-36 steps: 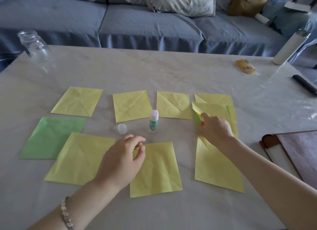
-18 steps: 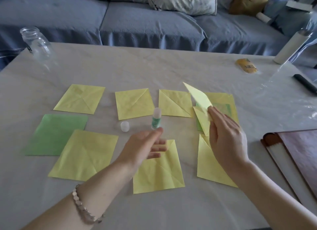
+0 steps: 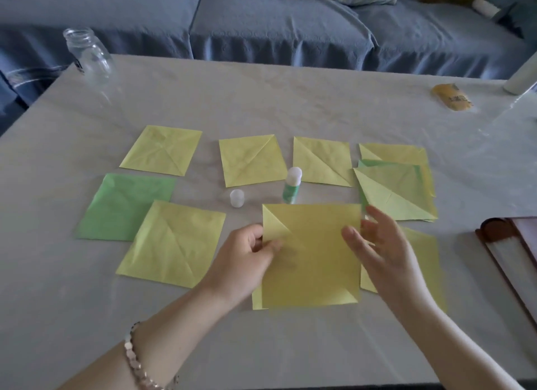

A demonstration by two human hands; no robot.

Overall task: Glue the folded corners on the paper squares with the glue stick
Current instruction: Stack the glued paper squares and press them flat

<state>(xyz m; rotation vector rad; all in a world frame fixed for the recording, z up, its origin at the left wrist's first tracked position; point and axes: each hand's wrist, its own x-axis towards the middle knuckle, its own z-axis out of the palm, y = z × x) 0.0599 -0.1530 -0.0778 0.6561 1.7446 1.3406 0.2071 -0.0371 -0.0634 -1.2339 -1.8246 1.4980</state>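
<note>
Yellow paper square (image 3: pixel 312 256), lifted off the right-hand stack (image 3: pixel 398 186) 0.5 s earlier, was now at the centre over another sheet, its left edge pinched by the left hand (image 3: pixel 247 253). The right hand (image 3: pixel 383 244) had let go, fingers spread at the right edge. I judged gluing not begun: the glue stick (image 3: pixel 291 186) stood uncapped just behind, untouched.
</note>
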